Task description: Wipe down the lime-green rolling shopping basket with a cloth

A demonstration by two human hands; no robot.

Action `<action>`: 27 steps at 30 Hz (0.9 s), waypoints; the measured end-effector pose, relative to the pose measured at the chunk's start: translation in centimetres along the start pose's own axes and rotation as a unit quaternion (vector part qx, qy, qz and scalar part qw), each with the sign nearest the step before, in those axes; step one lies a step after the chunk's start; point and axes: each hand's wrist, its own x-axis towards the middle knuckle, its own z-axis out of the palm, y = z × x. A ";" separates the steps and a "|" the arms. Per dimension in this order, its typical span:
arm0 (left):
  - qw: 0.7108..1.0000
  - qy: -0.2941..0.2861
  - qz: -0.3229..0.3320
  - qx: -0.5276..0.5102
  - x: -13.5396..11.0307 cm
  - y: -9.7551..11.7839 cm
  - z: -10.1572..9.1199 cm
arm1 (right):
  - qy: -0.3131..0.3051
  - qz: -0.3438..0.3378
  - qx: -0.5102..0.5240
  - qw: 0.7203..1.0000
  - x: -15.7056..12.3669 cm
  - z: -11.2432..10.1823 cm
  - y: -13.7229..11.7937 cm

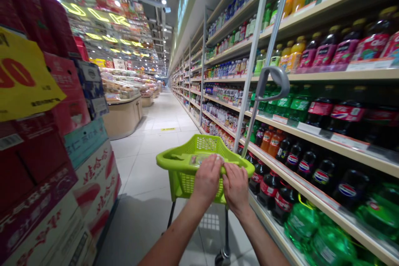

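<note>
A bright green plastic shopping cart (183, 183) stands in front of me in a store aisle. My left hand (208, 174) is wrapped over the middle of its near rim. Just to the right, my right hand (236, 185) grips the same rim, its fingers curled over the edge. The two hands are close together. The cart's basket has perforated walls, and its inside is mostly hidden behind the rim and hands. One dark caster wheel (222, 256) shows below.
Tall shelves of drink bottles (324, 176) run along the right, with a grey pole (274, 37) bearing a loop handle in front. Stacked cartons (93, 174) rise at the left. Beyond them is a rounded display counter (121, 116). The white tiled aisle (156, 112) stretches ahead.
</note>
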 end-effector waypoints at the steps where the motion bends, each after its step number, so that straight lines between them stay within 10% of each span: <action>1: 1.000 0.003 0.013 -0.002 -0.2 0.1 0.1 | 0.000 -0.001 0.001 1.000 0.0 -0.1 0.1; 8: 0.987 0.007 -0.155 0.031 -1.1 -6.9 -2.0 | -0.004 0.050 0.021 0.999 0.1 -0.7 0.0; 16: 0.999 -0.045 -0.024 -0.017 0.9 0.0 0.1 | -0.003 -0.005 -0.010 1.000 -0.3 0.1 1.1; 23: 0.991 0.018 -0.131 0.035 -1.7 -7.0 -2.1 | -0.011 0.041 0.011 0.999 -0.1 -0.9 0.7; 27: 0.994 0.004 -0.102 0.032 -1.6 -5.0 -1.9 | -0.004 0.040 0.011 0.999 0.0 -0.9 0.4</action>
